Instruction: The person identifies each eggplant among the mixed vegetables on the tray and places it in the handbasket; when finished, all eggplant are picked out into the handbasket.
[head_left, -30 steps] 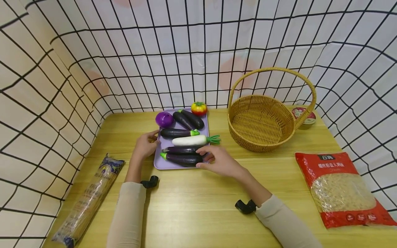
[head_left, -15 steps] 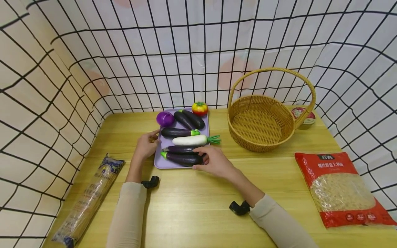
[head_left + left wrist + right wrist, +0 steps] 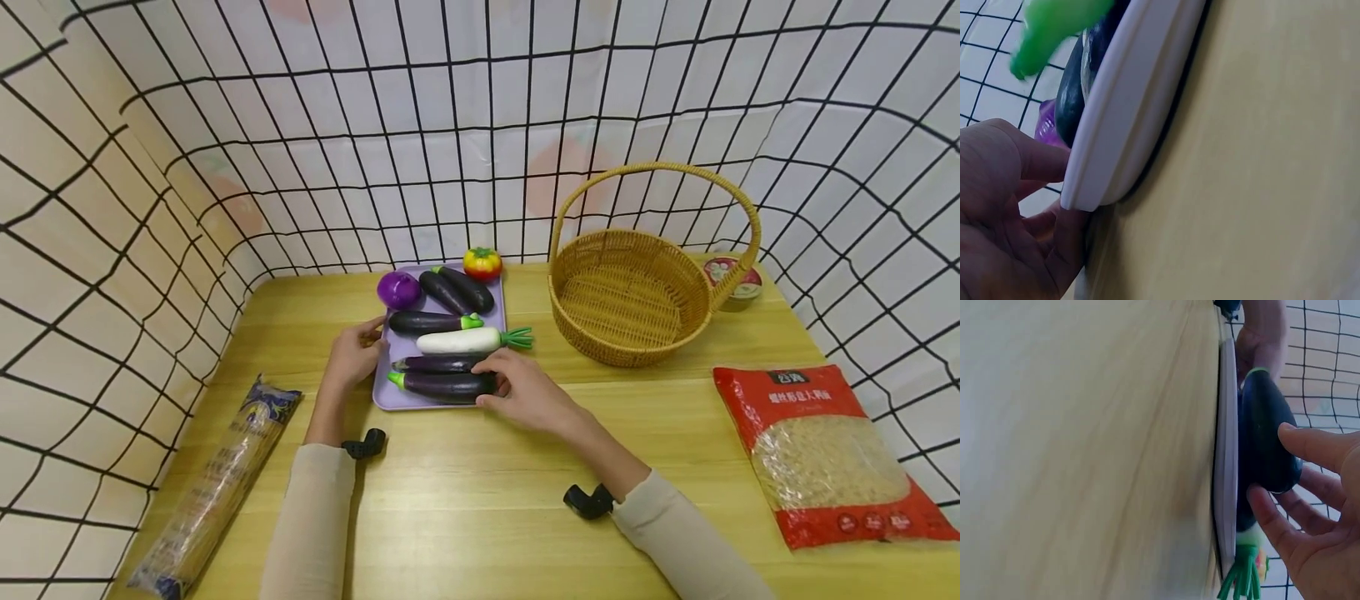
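Note:
My left hand (image 3: 354, 354) holds the left rim of a lilac tray (image 3: 381, 392), and the left wrist view shows the tray's edge (image 3: 1125, 119) between thumb and fingers. My right hand (image 3: 528, 390) is at the right end of the nearest eggplant (image 3: 446, 386). In the right wrist view, thumb and fingers grip that eggplant's (image 3: 1266, 431) blunt end. Just behind it lies another eggplant (image 3: 431, 363), partly covered by my right fingers. Farther back on the tray are a white radish (image 3: 457, 340), an eggplant (image 3: 427, 322), two smaller eggplants (image 3: 468, 287) and a purple onion (image 3: 399, 289).
A red-yellow tomato (image 3: 482, 263) sits at the tray's back right corner. Right of the tray stands a wicker basket (image 3: 630, 354) with a tall handle, a round tin (image 3: 738, 296) behind it. A red pasta bag (image 3: 832, 458) lies right, a spaghetti pack (image 3: 221, 483) left. Grid-patterned cloth encloses the table.
My right hand has shifted slightly left, then slightly back right, staying at the nearest eggplant's end. My left hand keeps its place on the tray's rim.

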`<state>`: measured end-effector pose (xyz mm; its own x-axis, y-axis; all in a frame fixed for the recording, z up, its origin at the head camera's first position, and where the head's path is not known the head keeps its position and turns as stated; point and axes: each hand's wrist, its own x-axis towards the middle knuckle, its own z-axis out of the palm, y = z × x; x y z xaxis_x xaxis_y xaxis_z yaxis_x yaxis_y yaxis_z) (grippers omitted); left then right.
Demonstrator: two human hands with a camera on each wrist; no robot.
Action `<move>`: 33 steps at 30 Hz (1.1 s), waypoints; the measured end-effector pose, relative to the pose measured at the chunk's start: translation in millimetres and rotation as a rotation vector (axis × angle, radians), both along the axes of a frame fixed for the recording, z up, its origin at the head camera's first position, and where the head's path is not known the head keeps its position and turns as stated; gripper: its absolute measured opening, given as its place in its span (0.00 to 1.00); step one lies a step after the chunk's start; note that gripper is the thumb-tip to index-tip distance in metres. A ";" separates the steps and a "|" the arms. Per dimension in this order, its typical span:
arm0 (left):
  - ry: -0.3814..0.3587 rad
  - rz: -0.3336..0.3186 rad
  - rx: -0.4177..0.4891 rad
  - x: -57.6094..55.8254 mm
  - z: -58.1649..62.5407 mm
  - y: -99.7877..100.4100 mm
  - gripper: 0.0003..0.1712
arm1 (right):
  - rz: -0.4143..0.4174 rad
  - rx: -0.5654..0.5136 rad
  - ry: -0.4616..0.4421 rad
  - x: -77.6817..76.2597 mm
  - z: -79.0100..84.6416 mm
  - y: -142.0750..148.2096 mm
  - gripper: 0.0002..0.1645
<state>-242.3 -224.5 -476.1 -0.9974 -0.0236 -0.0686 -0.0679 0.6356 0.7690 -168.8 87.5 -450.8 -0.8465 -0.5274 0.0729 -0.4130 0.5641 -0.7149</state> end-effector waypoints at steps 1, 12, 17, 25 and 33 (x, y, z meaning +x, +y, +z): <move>-0.004 0.007 0.002 0.5 -0.2 -0.2 0.29 | 0.002 -0.010 -0.004 0.1 1.0 2.3 0.25; -0.024 0.033 0.003 -2.1 -2.8 -4.1 0.29 | -0.035 -0.065 -0.051 -5.5 14.4 38.6 0.26; -0.014 0.038 0.005 -1.7 -3.4 -3.4 0.29 | -0.069 -0.063 0.003 -8.3 25.3 64.5 0.26; -0.045 0.052 0.041 0.1 -3.0 -1.4 0.29 | -0.134 -0.084 0.008 -16.3 40.8 110.9 0.25; -0.041 0.054 0.038 0.8 -3.5 -2.0 0.29 | -0.277 -0.028 0.037 -32.1 49.7 152.7 0.25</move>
